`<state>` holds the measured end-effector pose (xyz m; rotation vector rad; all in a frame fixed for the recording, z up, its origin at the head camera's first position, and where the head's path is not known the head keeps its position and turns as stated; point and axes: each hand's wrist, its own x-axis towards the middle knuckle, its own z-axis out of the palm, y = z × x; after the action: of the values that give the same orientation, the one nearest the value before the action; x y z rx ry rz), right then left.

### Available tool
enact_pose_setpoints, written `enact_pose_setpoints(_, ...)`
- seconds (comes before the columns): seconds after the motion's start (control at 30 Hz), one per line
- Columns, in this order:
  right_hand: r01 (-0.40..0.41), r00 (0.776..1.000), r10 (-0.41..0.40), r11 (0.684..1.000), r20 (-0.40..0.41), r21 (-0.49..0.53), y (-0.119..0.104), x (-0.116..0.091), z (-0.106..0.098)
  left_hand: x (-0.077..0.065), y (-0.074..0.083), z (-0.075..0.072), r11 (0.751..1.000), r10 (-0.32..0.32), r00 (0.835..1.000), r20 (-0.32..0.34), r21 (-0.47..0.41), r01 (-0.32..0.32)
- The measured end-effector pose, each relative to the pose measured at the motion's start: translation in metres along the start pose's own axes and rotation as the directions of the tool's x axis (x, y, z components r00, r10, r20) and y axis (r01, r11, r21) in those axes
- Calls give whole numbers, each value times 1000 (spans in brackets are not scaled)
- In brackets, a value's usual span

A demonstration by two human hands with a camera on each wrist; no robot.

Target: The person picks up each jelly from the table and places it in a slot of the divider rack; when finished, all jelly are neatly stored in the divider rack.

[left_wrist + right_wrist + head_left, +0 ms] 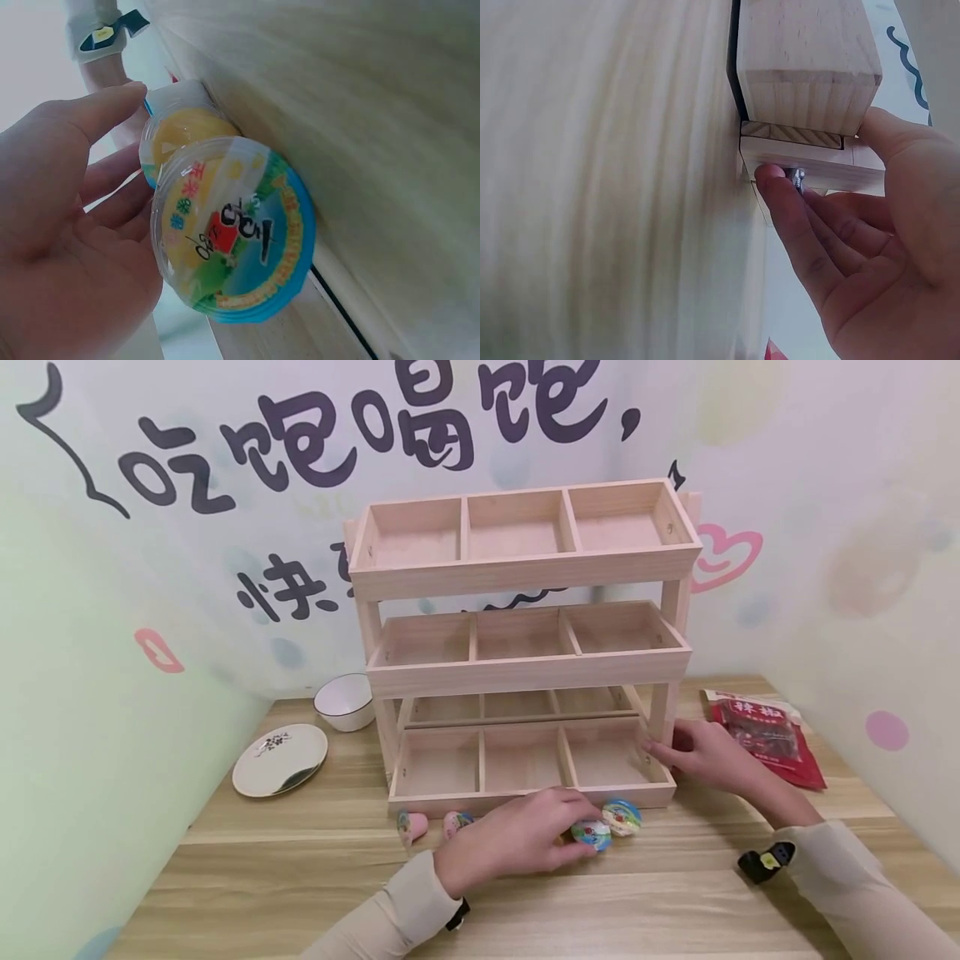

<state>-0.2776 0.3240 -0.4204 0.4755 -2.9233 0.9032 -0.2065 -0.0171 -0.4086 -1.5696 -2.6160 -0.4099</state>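
A three-tier wooden rack (521, 668) with divided trays stands on the table. In front of its bottom tray my left hand (521, 835) curves thumb and fingers about a jelly cup (591, 835). A second jelly cup (622, 817) lies just beyond the fingertips. Printed film lids show on the cups; one lid (232, 232) fills the middle of the left wrist view. My right hand (712, 760) grips the rack's lower right end. In the right wrist view, its forefinger lies beside a metal bolt (796, 178), with the thumb at the wood's edge.
Two pink jelly cups, one (412, 828) farther left and one (454, 824) partly behind my left hand, lie before the rack. A white plate (279, 760) and a bowl (345, 703) stand left. A red food packet (765, 735) lies right. Walls border the table.
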Motion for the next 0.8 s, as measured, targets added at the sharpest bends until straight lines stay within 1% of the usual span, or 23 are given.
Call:
enact_pose_setpoints(0.17,-15,1000,15,1000,8,-1,-1,2,0,-1,-3,0,1000,5,1000,-5,-23,-6)
enact_pose_setpoints(0.27,-26,1000,26,1000,11,-1,-1,2,0,-1,-4,1,998,7,1000,1,-55,-7)
enact_pose_setpoints(0.43,-36,999,36,999,10,0,0,2,2,-1,-4,3,994,41,999,5,-101,-41)
enact_pose_setpoints(0.63,-41,999,41,999,15,6,-2,1,2,-1,-3,4,993,58,998,-1,-102,-58)
enact_pose_setpoints(0.7,-42,999,42,999,17,8,-3,0,2,-1,-3,4,994,52,999,5,-100,-51)
enact_pose_setpoints(0.8,-34,999,34,999,15,7,-5,0,0,-2,-3,0,992,29,999,25,-121,-25)
